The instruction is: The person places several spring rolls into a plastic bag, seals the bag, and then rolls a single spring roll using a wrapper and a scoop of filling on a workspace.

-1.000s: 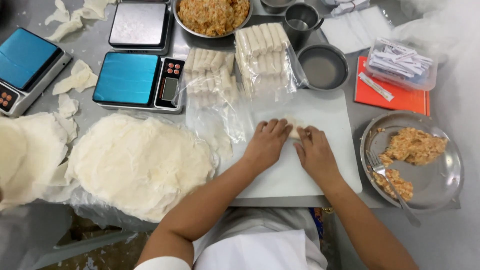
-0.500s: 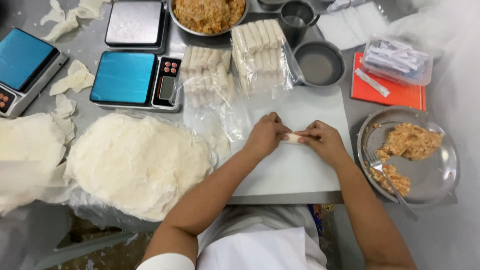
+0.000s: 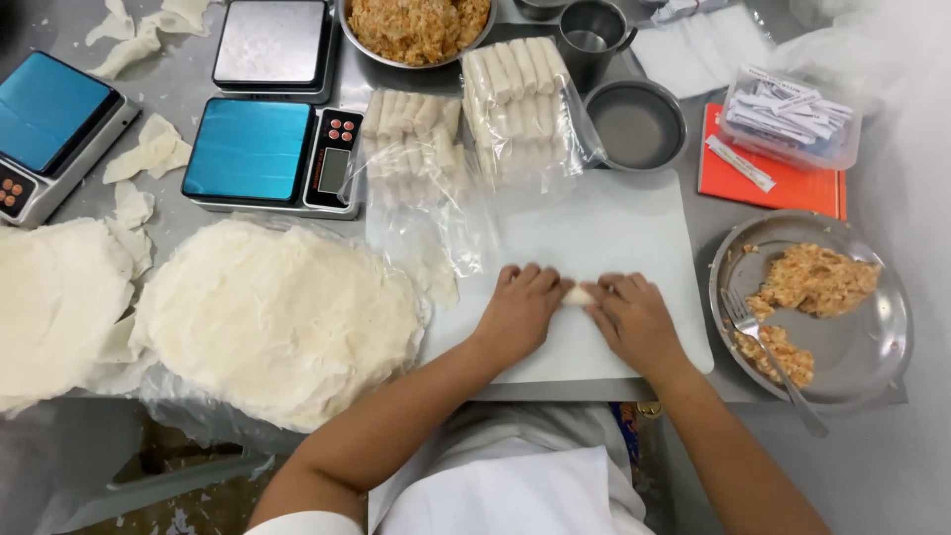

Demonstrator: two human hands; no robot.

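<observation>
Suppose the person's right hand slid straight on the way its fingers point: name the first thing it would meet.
The right hand points up-left, fingertips on the small roll; just past that lies the left hand. So the roll first, then probably the left fingers.

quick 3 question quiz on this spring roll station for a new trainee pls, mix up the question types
1. True or false: both the left hand and the right hand press on the small pale rolled wrapper on the white cutting board.
2. Where does the metal fork lie? A) in the round steel plate of orange filling B) on the blue-topped digital scale C) in the empty steel bowl
3. Fill in: the big round stack of thin white wrappers lies to the person's ____.

Key: 1 true; 2 A; 3 left
</observation>
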